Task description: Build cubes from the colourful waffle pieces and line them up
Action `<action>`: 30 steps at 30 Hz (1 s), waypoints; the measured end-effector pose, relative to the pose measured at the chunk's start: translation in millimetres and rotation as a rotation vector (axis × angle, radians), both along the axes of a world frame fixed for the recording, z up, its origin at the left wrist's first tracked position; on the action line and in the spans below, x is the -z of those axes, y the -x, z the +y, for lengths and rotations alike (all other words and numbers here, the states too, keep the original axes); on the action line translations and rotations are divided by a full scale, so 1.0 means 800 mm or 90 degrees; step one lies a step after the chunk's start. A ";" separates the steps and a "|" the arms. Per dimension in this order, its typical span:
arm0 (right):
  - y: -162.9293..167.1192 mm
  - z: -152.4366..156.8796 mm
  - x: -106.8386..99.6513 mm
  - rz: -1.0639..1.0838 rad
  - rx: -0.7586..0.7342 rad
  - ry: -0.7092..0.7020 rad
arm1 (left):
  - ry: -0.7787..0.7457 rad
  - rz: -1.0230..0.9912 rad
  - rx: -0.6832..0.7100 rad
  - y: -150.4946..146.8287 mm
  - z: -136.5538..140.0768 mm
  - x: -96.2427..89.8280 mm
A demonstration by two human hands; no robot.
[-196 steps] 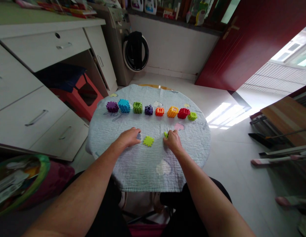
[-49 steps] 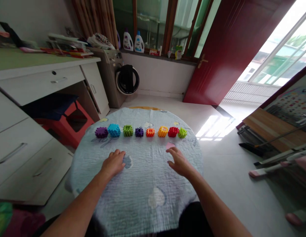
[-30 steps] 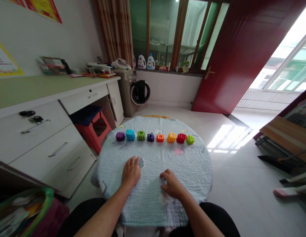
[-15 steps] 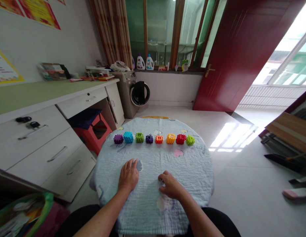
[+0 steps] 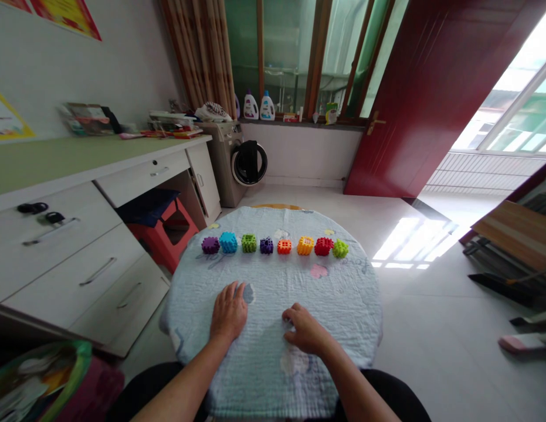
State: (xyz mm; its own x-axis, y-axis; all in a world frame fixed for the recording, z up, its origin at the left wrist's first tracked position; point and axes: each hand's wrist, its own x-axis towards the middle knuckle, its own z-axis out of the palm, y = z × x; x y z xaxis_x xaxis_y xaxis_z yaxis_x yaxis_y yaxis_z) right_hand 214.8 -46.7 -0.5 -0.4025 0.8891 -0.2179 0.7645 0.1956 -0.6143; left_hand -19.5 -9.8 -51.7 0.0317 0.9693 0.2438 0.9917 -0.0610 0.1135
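Resting palm-down on the round tabletop [image 5: 255, 381] draped in pale-blue patterned fabric, the left hand [image 5: 229, 312] has its fingers extended, slightly spread, nothing seen in it. Right hand [image 5: 305, 330]: fingers curled, thumb tip apart from the index finger, no object visible between; underside of the palm hidden, cannot tell. Beyond both hands, a row of eight bumpy, plastic-looking blocks, left to right: purple block [image 5: 210, 245], bright-blue block [image 5: 229, 242], leaf-green block [image 5: 248, 243], dark-violet block [image 5: 266, 245], orange block [image 5: 284, 247], yellow block [image 5: 305, 246], crimson block [image 5: 324, 247], lime-green block [image 5: 341, 249]. Purple and bright-blue stand very close, likewise crimson and lime-green; contact not resolvable. Change noted: a flat lime piece lay between the hands several seconds ago, not seen now. Over the last half second, hands and row show no clear shift. My reading: handling has paused, all eight blocks standing well beyond the fingertips.
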 end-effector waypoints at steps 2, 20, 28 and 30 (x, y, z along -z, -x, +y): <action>0.000 0.000 -0.002 0.003 0.001 0.004 | 0.002 0.006 0.002 0.000 0.000 0.000; -0.054 0.026 -0.028 0.038 0.061 0.073 | 0.074 0.054 0.042 0.019 0.043 -0.016; -0.099 0.059 -0.017 0.050 0.124 0.047 | 0.048 -0.027 0.085 0.036 0.062 -0.016; -0.124 0.077 -0.011 0.049 0.210 0.035 | 0.048 -0.034 0.079 0.036 0.064 -0.016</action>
